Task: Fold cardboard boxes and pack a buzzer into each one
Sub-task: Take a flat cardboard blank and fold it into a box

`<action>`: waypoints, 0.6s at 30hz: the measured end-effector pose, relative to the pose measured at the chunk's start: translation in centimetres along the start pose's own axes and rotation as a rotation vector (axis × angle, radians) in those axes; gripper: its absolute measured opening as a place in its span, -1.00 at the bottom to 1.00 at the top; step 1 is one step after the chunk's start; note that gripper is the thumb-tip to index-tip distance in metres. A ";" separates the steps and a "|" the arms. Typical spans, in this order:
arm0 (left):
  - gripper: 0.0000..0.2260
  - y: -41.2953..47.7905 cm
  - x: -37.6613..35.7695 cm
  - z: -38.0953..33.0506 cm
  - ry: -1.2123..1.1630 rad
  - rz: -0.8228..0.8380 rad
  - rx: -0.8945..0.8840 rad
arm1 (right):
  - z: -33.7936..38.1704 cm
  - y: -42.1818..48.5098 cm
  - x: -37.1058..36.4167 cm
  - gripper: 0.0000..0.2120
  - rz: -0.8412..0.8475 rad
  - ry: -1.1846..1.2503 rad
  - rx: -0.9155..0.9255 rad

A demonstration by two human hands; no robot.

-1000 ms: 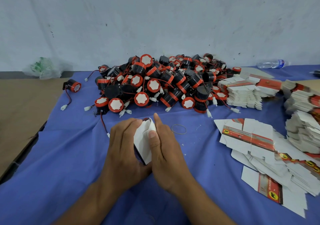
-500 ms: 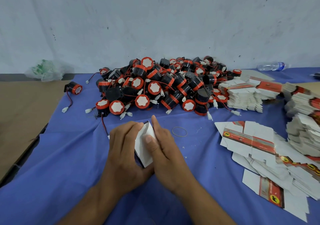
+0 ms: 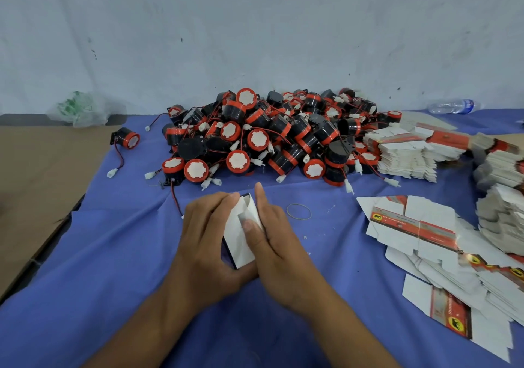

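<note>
White cardboard box (image 3: 239, 243) sits tilted between your two hands, low centre, over the blue cloth (image 3: 113, 254). Your left hand (image 3: 204, 237) wraps its left side, fingers curled over the upper edge. Your right hand (image 3: 275, 245) clasps the right side: thumb pressed on the white face by a flap, forefinger straight along the edge. The far end of the box is open, flaps partly tucked. Contents: cannot tell.

The pile of red-and-black buzzers (image 3: 269, 140) lies just beyond your hands, wires tangled. One stray buzzer (image 3: 127, 139) sits apart, far left. The rubber band (image 3: 298, 211) lies just right of your right hand. Flat box blanks (image 3: 419, 226) are fanned out on the right, with stacked blanks (image 3: 405, 155) behind them.
</note>
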State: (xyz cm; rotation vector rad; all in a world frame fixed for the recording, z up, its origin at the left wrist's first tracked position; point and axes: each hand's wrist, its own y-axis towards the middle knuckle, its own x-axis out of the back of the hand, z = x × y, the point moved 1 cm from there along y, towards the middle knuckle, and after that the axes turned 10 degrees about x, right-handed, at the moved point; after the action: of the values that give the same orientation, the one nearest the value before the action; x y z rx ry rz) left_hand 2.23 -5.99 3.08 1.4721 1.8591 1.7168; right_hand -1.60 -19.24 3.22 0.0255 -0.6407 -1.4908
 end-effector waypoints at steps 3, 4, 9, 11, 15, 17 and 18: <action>-0.37 -0.1 0.0 0.1 -0.004 0.013 0.004 | -0.1 -0.1 0.2 -0.47 0.030 0.179 -0.056; -0.37 -0.1 0.0 0.1 -0.008 0.017 0.001 | -0.1 0.0 0.3 -0.55 0.007 0.259 -0.076; -0.34 -0.3 0.1 0.1 -0.068 0.060 0.009 | -0.2 0.4 0.9 -0.60 -0.082 0.466 -0.166; -0.31 -0.3 0.2 0.2 -0.101 0.090 0.019 | -0.3 0.4 1.0 -0.59 -0.077 0.492 -0.168; -0.40 -0.3 0.4 0.6 -0.141 0.143 0.040 | -0.4 0.4 1.0 -0.58 -0.090 0.534 -0.166; -0.42 -0.4 0.4 0.7 -0.146 0.158 0.038 | -0.3 0.4 1.1 -0.61 -0.095 0.578 -0.178; -0.42 -0.4 0.4 0.6 -0.156 0.167 0.044 | -0.3 0.5 1.2 -0.63 -0.097 0.591 -0.181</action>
State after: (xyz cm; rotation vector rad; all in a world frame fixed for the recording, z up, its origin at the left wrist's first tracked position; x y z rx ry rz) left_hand 2.29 -5.23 2.76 1.7691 1.7480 1.5873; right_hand -1.11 -20.39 3.60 0.3485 -0.0281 -1.5296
